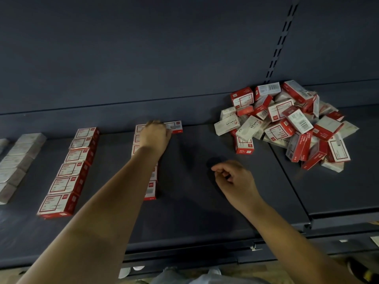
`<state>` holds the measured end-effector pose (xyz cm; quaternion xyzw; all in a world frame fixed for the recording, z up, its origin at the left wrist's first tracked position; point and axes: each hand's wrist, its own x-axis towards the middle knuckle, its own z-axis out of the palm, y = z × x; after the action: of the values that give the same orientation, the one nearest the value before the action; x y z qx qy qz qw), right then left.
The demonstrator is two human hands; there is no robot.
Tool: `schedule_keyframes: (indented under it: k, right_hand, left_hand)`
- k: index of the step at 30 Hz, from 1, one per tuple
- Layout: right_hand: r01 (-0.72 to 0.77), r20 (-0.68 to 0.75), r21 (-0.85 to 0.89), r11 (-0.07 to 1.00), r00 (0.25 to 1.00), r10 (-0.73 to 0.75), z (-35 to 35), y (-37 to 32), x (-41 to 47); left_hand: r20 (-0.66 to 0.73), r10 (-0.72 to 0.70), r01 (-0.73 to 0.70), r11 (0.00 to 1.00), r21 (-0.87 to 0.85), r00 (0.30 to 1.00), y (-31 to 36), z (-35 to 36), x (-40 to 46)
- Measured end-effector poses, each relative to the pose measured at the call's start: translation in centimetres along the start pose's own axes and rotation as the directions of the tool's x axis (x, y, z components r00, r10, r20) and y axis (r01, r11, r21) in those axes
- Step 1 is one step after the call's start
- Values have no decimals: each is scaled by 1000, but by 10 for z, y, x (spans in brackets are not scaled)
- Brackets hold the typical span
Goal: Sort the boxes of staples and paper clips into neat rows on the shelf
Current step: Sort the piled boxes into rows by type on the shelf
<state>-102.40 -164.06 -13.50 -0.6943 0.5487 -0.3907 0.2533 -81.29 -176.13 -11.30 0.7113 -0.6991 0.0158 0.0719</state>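
Left hand (155,134) laid over the far end of the middle row (150,160), fingers (158,124) curled down on the rearmost red-and-white box (174,127), apparently pressing or nudging it square against the back of the shelf (194,201); whether pinched or merely pushed, hard to tell. Right hand (233,179) hovering above bare shelf, fingers loosely curled, nothing in them. Step in hand, by the look of it: seating a fresh box at the head of that row. Next move likely calling for a reach by the right hand to the jumbled pile (285,124) at the right, picking one box, reading its face to tell staples from paper clips, then setting it flush with its own kind. Counted: six red-and-white boxes in the row left of the arm (69,173); a grey-white row (18,156) at the far left, about six showing, cut off by the edge; middle row partly hidden under the forearm, perhaps six or seven; pile holding some thirty boxes or more, too tangled for an exact tally, a few marked STAPLES.
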Motion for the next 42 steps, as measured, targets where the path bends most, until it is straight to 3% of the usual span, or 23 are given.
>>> schedule_keyframes:
  k: [5,13,16,20,24,36,42]
  right_hand:
    - [2,-35,-14,1000,999,-3,-7,3,3]
    - [-56,-229,-113,992,973,28,-36,22,32]
    - [-149,-271,-139,979,957,107,-39,30,48]
    - [-345,-192,-68,936,925,327,-35,33,68]
    - [-416,-248,-112,902,891,380,-31,29,80]
    - [-357,-302,30,934,887,349,-34,43,66]
    - [-425,-371,198,883,801,469,-25,38,87]
  left_hand:
    - [0,-5,5,1000,-4,1000,1,-2,-4]
    - [-18,118,-117,993,34,993,21,4,-47]
    - [-23,148,-148,989,31,989,32,2,-58]
    - [-11,167,-167,986,7,986,45,-1,-67]
    - [11,172,-172,985,3,985,55,-6,-75]
    - [116,172,-167,985,-47,978,60,-5,-91]
    - [107,197,-185,976,-116,975,64,-6,-96]
